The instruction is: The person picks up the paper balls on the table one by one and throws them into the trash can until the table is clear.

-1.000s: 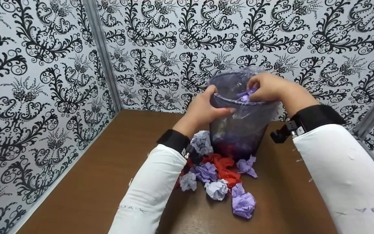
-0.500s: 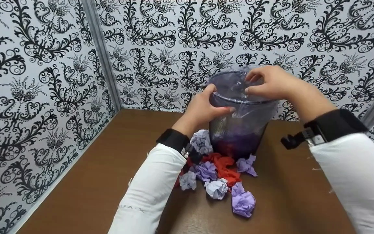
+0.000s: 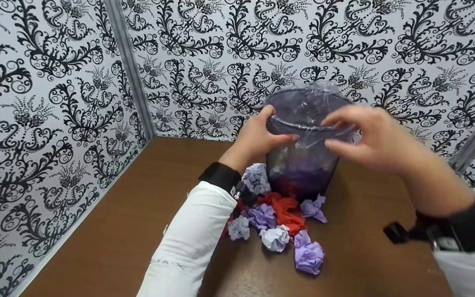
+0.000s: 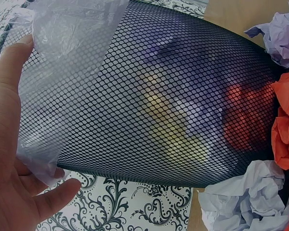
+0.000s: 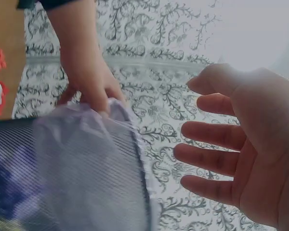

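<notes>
A dark mesh wastebasket (image 3: pixel 281 163), lined with a clear plastic bag (image 3: pixel 324 88), stands tilted slightly on the table. My left hand (image 3: pixel 256 136) grips its rim at the left, thumb outside over the folded liner. Through the mesh, purple, red (image 4: pixel 245 115) and yellow (image 4: pixel 183 144) crumpled paper shows low in the basket. My right hand (image 3: pixel 379 138) is in front of the basket's right rim, blurred, fingers apart. The right wrist view shows that hand's fingers (image 5: pixel 209 159) spread, holding nothing.
Several crumpled paper balls lie in front of the basket: purple (image 3: pixel 309 258), white (image 3: pixel 275 239), red (image 3: pixel 287 214) and pale grey (image 3: pixel 238 229). A larger pale ball (image 3: pixel 256 179) sits by its left side. Patterned panels (image 3: pixel 204 82) wall the brown table (image 3: pixel 109 231).
My right hand let go of a purple paper ball inside the basket, then came out over the rim, moving right and toward me. My left hand kept its grip on the rim.
</notes>
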{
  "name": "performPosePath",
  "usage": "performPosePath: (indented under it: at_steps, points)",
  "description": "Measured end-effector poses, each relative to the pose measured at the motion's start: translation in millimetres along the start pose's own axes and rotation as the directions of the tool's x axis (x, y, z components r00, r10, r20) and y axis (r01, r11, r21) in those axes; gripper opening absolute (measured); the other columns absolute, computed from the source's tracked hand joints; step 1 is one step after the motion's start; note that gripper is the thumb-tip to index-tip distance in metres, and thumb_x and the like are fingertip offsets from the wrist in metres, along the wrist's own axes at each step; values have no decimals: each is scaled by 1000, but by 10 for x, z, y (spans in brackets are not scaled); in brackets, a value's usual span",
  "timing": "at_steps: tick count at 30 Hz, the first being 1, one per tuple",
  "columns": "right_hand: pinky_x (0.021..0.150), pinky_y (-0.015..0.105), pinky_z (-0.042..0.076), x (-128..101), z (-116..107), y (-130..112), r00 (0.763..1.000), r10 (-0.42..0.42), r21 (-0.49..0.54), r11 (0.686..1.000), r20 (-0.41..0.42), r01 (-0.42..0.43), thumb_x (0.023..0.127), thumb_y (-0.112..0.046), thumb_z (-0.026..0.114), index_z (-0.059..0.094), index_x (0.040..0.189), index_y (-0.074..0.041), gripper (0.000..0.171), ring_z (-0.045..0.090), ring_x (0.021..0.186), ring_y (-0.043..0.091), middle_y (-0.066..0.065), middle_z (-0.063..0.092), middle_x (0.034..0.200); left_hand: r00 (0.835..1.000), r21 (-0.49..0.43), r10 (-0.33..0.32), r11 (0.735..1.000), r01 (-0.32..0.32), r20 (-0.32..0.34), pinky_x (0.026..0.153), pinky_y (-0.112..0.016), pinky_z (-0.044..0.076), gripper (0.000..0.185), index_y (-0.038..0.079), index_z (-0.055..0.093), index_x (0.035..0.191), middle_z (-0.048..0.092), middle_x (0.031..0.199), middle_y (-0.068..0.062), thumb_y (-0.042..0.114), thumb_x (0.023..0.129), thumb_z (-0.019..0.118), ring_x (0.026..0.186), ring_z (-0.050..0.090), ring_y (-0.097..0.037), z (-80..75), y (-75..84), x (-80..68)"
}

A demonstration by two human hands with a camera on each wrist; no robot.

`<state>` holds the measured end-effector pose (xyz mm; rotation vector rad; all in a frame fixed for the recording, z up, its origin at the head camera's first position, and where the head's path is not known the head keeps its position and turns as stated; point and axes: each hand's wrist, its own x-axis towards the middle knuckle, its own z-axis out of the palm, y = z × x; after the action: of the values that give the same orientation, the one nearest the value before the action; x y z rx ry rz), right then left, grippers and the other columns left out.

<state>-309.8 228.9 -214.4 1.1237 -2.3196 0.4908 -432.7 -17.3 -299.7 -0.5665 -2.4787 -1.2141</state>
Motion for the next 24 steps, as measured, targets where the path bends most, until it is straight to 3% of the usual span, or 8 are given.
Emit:
performPosePath:
  at_steps: [4, 9, 12, 16, 20, 24]
  points:
    - [65, 22, 54, -219, 229, 78, 1000, -2, 44, 999, 15, 2, 82, -20, 78, 66, 111, -13, 32, 61, 85, 7, -3, 67, 101, 1000, -18, 3, 1000, -3, 1, 73, -30, 53, 76, 30, 51, 107, 63, 95, 6, 72, 51, 81, 86, 62, -13, -2, -11, 0]
    - [60, 26, 54, -441, 602, 271, 989, 92, 160, 981, 116, -110, 82, -26, 79, 65, 113, -15, 36, 62, 80, 10, -4, 66, 95, 1000, -33, 12, 999, -12, 1, 73, -30, 53, 75, 30, 51, 106, 64, 94, 6, 72, 52, 81, 85, 62, -12, 5, -27, 1]
    - [64, 28, 54, -552, 807, 359, 960, 173, 203, 954, 221, -219, 81, -31, 79, 65, 115, -17, 39, 62, 79, 12, -3, 66, 94, 1000, -29, 13, 999, -13, -2, 72, -29, 52, 75, 29, 50, 104, 64, 92, 6, 74, 51, 80, 84, 62, -12, 8, -33, 4]
    - [73, 32, 53, -681, 1051, 456, 900, 250, 175, 929, 357, -327, 79, -36, 79, 65, 116, -19, 43, 63, 85, 14, 0, 68, 101, 1000, -24, 14, 1000, -14, -6, 71, -29, 52, 76, 28, 49, 101, 64, 89, 5, 75, 50, 79, 81, 62, -12, 6, -29, 9]
    - [81, 37, 52, -789, 1284, 551, 876, 242, 117, 942, 418, -316, 79, -34, 77, 66, 118, -15, 45, 64, 93, 19, 3, 68, 109, 1000, -39, -1, 999, 1, 10, 71, -29, 52, 76, 28, 49, 102, 64, 90, 5, 74, 50, 79, 82, 62, -13, -1, -22, 8]
    - [83, 38, 51, -867, 1459, 617, 877, 219, 87, 956, 427, -281, 77, -28, 75, 67, 115, -12, 42, 64, 95, 22, 2, 69, 108, 1000, -43, 1, 999, 0, 14, 70, -29, 53, 76, 27, 49, 101, 64, 92, 4, 73, 50, 80, 83, 62, -13, 5, -28, 11]
